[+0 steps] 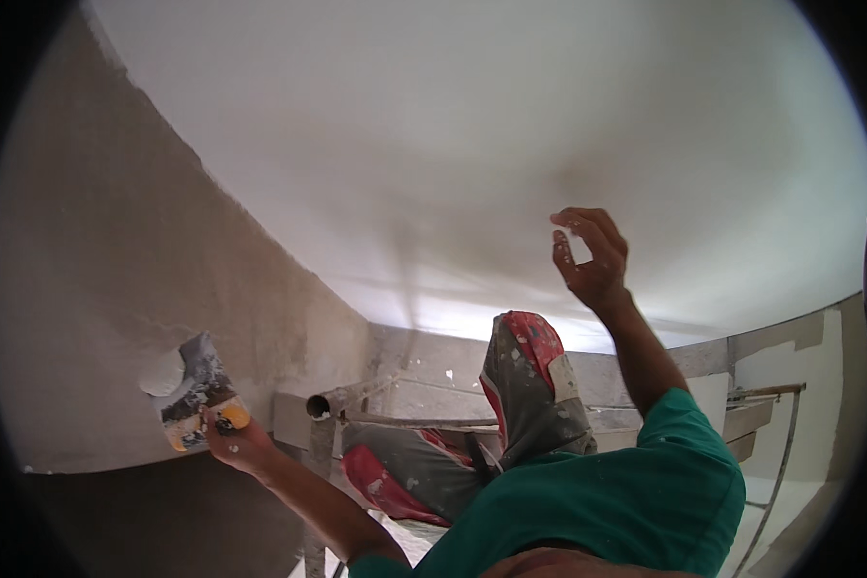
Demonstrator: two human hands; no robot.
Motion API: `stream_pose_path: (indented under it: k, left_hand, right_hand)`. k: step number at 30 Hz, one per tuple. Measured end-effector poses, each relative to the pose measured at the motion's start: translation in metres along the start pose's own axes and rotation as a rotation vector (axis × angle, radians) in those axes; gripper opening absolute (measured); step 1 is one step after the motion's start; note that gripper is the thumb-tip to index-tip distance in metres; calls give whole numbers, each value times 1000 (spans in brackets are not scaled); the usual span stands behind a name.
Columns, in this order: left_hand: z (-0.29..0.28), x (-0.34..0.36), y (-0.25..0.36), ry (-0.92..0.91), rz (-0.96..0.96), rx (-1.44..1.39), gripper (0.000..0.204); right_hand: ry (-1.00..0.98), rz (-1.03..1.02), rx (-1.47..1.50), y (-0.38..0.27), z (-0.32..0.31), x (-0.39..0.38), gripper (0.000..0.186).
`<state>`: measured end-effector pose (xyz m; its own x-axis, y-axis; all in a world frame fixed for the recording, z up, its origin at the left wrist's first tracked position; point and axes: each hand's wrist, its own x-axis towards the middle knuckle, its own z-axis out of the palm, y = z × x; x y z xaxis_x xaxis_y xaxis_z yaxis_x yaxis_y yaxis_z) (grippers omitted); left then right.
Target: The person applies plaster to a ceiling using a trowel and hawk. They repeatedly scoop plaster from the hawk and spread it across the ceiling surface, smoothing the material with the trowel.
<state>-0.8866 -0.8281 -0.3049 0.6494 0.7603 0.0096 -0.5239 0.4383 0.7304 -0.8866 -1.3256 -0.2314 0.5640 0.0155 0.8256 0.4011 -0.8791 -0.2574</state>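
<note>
My left hand [239,445] grips a wide putty knife [205,379], its dark blade smeared with white and its handle end yellow and black. A round lump of white putty [163,373] sits at the blade's left edge, in front of the brownish plaster surface [116,241]. Raised on the right, my right hand [597,260] holds nothing; its fingers curve, apart from the thumb, close to the smooth white surface [424,125]. Whether its fingertips touch that surface, I cannot tell. White specks dot both hands.
My bent legs in grey and red paint-spotted trousers [443,472] rest among scaffold pipes. An open-ended pipe [320,407] stands between my left forearm and knee. More metal framing [790,433] rises at the right, beside a partly coated wall [795,385].
</note>
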Motion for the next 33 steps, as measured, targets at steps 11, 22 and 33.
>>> stream_pose_path:
  k: [11,22,33]
  left_hand:
    - [-58,18,-13,-111,17,-57,33]
    - [-35,-3,-4,-159,-21,-74,32]
    - [22,-41,19,-259,-28,-213,26]
  right_hand:
    - [-33,-121,-667,-16,-99,65,55]
    - [-81,-41,-835,-16,-132,77,65]
    - [303,-433,-864,26,-185,121,38]
